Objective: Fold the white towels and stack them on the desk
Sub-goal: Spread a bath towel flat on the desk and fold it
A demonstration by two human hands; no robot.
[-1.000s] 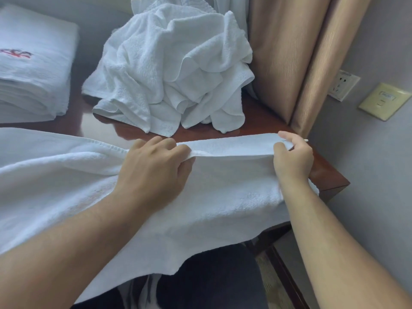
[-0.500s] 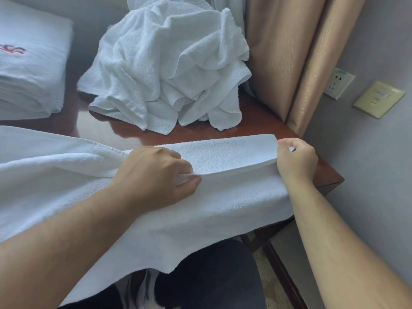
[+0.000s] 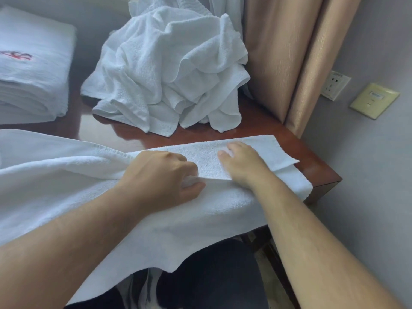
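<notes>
Spread across the near edge of the dark wooden desk: one white towel, its near part drooping off the front, its right end doubled over into a narrow flap reaching almost to the desk's right corner. Farther back, at centre: an unfolded heap of white towels, slumped against the tan curtain. Far left: a squared stack of folded towels, red stitching on top. On the wall at right, a socket and a beige switch plate.

Left hand: curled, thumb and fingers pinching the flap's near fold line. Right hand: flat on top of the flap, fingers straight and spread, pressing, gripping nothing.

Step in hand, by the look of it: setting the first fold. To do it well: keep the left pinch firm as an anchor, sweep the flat right palm outward toward the right end to drive out slack, match the flap's corners to the layer below, which shows slightly past the flap at right. Worth correcting before the next fold. Worth minding too: the hanging near part, heavy enough to drag the whole piece off.
</notes>
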